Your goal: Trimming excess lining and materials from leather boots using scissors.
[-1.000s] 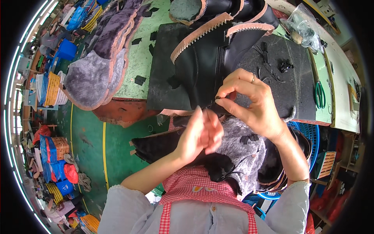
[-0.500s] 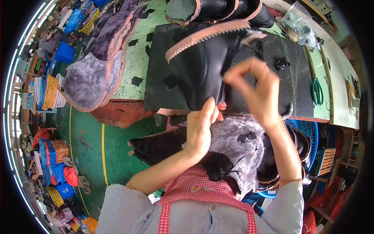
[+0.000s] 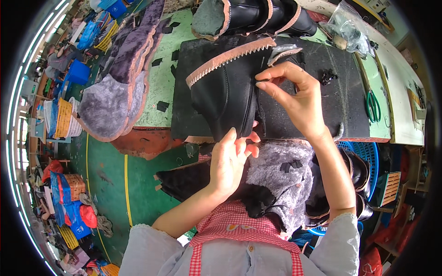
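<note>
A black leather boot upper (image 3: 209,96) lies on the dark board, its tan notched edge curving along the far side. Down its right side runs a black zipper (image 3: 259,108), opened apart near the close end. My left hand (image 3: 228,163) holds the upper's near end, thumb on top and fingers at the zipper side. Beside the zipper's far part, thumb and forefinger of my right hand (image 3: 299,99) pinch a small dark piece (image 3: 263,81), too small to make out fully. A cluster of small black parts (image 3: 328,76) rests on the board to the right.
More black boot uppers (image 3: 248,18) line the far side. Fleece-lined pieces (image 3: 103,106) hang over the table's left edge. Grey fleece (image 3: 276,170) covers my lap. Green-handled scissors (image 3: 373,106) and a plastic bag (image 3: 350,27) lie right; a blue basket (image 3: 368,158) stands below.
My right hand has moved slightly up and left, its pinch now at the zipper side. The boot upper has shifted a little left and nearer, and my left hand's fingers have spread somewhat.
</note>
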The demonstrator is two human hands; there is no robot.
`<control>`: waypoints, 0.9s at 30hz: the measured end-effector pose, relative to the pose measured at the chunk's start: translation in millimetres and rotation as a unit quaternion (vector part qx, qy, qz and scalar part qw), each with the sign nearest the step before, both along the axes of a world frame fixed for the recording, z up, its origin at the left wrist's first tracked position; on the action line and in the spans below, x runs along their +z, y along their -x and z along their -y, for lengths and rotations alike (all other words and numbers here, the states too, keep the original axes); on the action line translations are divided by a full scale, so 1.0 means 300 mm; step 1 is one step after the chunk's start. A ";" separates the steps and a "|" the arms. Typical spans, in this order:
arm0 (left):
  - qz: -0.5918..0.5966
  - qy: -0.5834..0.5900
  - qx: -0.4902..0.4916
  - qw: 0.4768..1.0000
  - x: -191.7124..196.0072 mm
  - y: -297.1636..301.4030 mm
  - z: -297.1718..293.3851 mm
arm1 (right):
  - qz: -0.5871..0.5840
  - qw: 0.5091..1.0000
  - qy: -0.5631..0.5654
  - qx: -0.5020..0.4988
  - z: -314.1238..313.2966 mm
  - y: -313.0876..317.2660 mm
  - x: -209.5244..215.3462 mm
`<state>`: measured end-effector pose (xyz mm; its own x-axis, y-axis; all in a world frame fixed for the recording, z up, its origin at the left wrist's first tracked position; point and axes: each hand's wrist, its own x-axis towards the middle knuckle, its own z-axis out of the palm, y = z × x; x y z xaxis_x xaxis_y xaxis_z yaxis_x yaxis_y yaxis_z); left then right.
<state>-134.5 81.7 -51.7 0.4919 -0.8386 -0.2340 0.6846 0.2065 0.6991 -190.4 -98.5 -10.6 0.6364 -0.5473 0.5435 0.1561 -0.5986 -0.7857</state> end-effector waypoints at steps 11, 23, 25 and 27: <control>0.271 0.201 -0.049 0.940 0.262 -0.197 -0.080 | -0.076 0.943 0.321 0.036 0.019 0.061 0.196; 0.526 -0.077 -0.338 0.776 0.177 0.023 -0.130 | -0.207 0.944 0.148 0.212 -0.284 0.437 0.063; 0.438 -0.119 -0.356 0.817 0.149 0.029 -0.151 | -0.195 0.958 0.138 0.156 -0.321 0.472 0.026; 0.404 -0.074 -0.308 0.858 0.089 0.023 -0.171 | -0.186 0.968 0.125 0.111 -0.353 0.491 0.016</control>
